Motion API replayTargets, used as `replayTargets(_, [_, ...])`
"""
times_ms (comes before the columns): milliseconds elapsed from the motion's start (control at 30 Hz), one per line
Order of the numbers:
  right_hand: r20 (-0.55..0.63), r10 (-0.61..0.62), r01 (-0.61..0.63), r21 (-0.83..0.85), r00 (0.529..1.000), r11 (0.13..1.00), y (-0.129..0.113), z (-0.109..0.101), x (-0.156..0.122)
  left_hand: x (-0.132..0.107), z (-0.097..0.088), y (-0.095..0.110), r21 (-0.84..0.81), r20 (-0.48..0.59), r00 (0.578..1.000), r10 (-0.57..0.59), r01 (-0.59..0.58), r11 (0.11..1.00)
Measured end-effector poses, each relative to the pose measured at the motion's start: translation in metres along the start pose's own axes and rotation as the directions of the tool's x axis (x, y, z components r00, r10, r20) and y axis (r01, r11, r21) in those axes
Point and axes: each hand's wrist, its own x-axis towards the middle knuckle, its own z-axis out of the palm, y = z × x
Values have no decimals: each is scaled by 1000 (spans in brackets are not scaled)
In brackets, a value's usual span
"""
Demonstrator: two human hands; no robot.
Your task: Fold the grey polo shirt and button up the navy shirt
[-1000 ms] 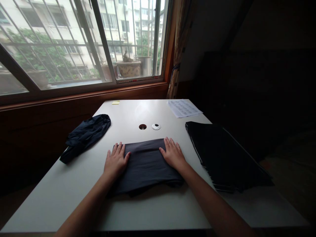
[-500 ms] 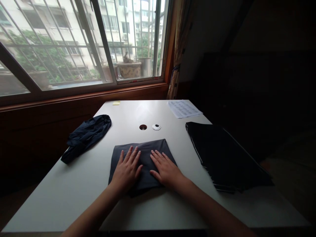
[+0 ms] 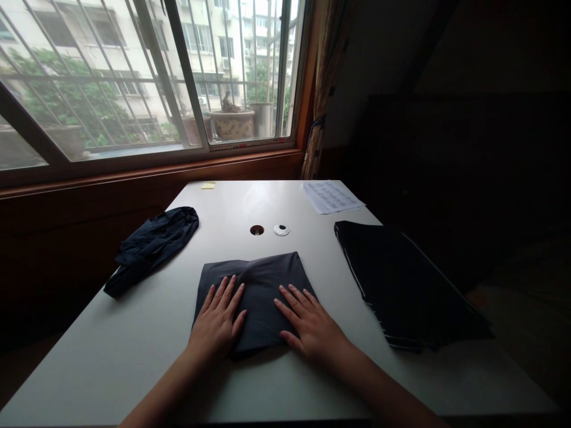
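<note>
A dark grey-blue folded piece of cloth (image 3: 259, 297) lies flat in front of me, roughly rectangular, with a few soft creases. My left hand (image 3: 218, 318) rests flat on its left part, fingers stretched out and slightly spread. On the right part lies my right hand (image 3: 310, 324), palm down and fingers extended. Neither hand grips anything. The garment's exact kind cannot be made out.
The white table (image 3: 147, 351) bears a crumpled dark blue cloth (image 3: 154, 246) at left and a stack of dark fabric (image 3: 405, 285) at right. Printed sheets (image 3: 332, 197), a yellow note (image 3: 208, 185), a round hole (image 3: 257, 230) and its white cover (image 3: 281, 230) are farther back.
Both hands have slid a little toward me and farther apart across the folded cloth. The cloth stays in nearly the same place.
</note>
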Motion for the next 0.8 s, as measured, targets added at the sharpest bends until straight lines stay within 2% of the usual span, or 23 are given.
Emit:
replayTargets(233, [-6,19,-19,0,1000,1000,3,4,-11,-15,-3,-11,21,33,999,-26,25,999])
replayTargets(533, [13,-41,40,26,999,999,11,-4,-24,-39,-7,-19,44,39,999,-31,30,999])
replayTargets(667, [-5,-60,60,-18,998,998,26,-5,-26,-48,-19,-17,48,31,999,9,-11,999])
replayTargets(800, [-65,10,-16,-104,998,994,57,-6,-28,-51,-41,-13,-28,12,996,92,-91,995])
